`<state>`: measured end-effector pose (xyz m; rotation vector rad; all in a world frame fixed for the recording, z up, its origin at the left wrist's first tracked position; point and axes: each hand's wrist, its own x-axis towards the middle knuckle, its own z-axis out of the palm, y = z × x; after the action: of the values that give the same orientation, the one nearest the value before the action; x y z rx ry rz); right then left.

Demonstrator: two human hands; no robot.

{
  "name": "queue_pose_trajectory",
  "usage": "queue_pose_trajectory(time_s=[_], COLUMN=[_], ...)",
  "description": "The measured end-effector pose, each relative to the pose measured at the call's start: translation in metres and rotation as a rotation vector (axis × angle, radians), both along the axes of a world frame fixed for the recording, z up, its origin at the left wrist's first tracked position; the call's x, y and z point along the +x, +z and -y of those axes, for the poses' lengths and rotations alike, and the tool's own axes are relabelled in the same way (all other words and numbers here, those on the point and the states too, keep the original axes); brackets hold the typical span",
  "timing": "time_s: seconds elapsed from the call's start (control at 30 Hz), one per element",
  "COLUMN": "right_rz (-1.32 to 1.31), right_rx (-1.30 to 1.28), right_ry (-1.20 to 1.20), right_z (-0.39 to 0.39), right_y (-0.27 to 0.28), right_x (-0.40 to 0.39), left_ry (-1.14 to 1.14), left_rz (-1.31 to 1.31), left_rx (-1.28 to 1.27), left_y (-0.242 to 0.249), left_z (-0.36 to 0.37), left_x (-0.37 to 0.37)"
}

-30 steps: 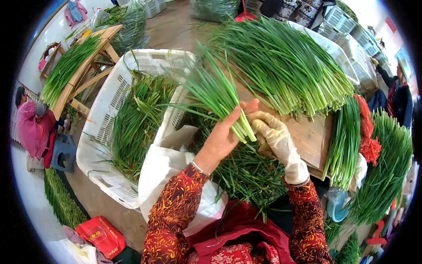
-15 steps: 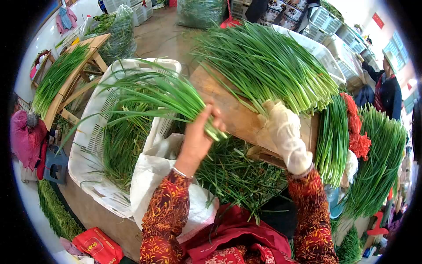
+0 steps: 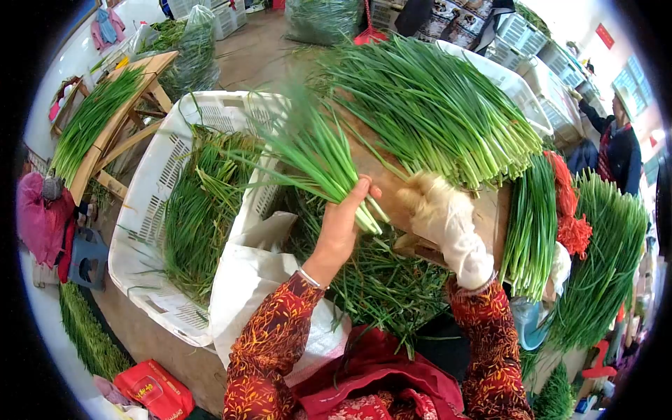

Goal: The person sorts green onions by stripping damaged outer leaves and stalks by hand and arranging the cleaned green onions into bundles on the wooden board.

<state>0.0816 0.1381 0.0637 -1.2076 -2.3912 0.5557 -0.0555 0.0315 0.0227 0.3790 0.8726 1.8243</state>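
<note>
My left hand (image 3: 342, 227) is closed round the lower stems of a small bunch of long green leaves (image 3: 315, 150); the leaf tips fan up and left, blurred. My right hand (image 3: 448, 220), in a pale glove, is beside the cut ends of a large heap of the same leaves (image 3: 434, 105) on a wooden board (image 3: 381, 182). Its fingers are smeared by motion, so whether they hold anything is unclear. Loose leaves and scraps (image 3: 381, 280) lie below, between my forearms.
A white crate (image 3: 150, 245) with leaves stands at the left, a white sack (image 3: 255, 280) against it. More leaf bundles (image 3: 528, 231) and red ties (image 3: 574, 234) are on the right. A person (image 3: 616, 143) stands at the far right, and another in pink (image 3: 42, 217) is at the left.
My left hand has moved right and slightly down with the bunch, whose leaves now point more upward. My gloved right hand has shifted slightly left and down.
</note>
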Motion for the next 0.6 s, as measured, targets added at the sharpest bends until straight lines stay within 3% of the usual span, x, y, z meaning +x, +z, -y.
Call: queue_pose_trajectory(time_s=[0.03, 0.2, 0.27, 0.3, 0.33, 0.4, 0.43, 0.6], right_rz=[0.144, 0.429, 0.074, -0.1, -0.099, -0.519, -0.605, -0.496], right_rx=[0.243, 0.201, -0.103, -0.421, -0.423, -0.813, -0.75, -0.899], right_ry=[0.024, 0.085, 0.119, 0.072, 0.075, 0.19, 0.251, 0.097], right_z=[-0.007, -0.002, -0.003, 0.002, 0.004, 0.01, 0.014, 0.021], right_y=[0.0, 0.014, 0.015, 0.016, 0.011, 0.002, 0.0, 0.01], right_x=[0.0, 0.001, 0.004, 0.005, 0.008, 0.014, 0.013, 0.011], left_ry=[0.046, 0.012, 0.031, 0.067, 0.063, 0.048, 0.05, -0.003], left_rz=[0.02, 0.082, 0.082, 0.082, 0.075, 0.08, 0.081, 0.04], left_rx=[0.012, 0.027, 0.178, 0.189, 0.211, 0.237, 0.235, 0.062], left_y=[0.002, 0.006, 0.009, 0.014, 0.017, 0.014, 0.014, 0.008], left_z=[-0.001, 0.002, 0.005, 0.006, 0.009, 0.011, 0.011, 0.009], left_x=[0.002, -0.01, -0.02, -0.023, -0.028, -0.036, -0.036, -0.016])
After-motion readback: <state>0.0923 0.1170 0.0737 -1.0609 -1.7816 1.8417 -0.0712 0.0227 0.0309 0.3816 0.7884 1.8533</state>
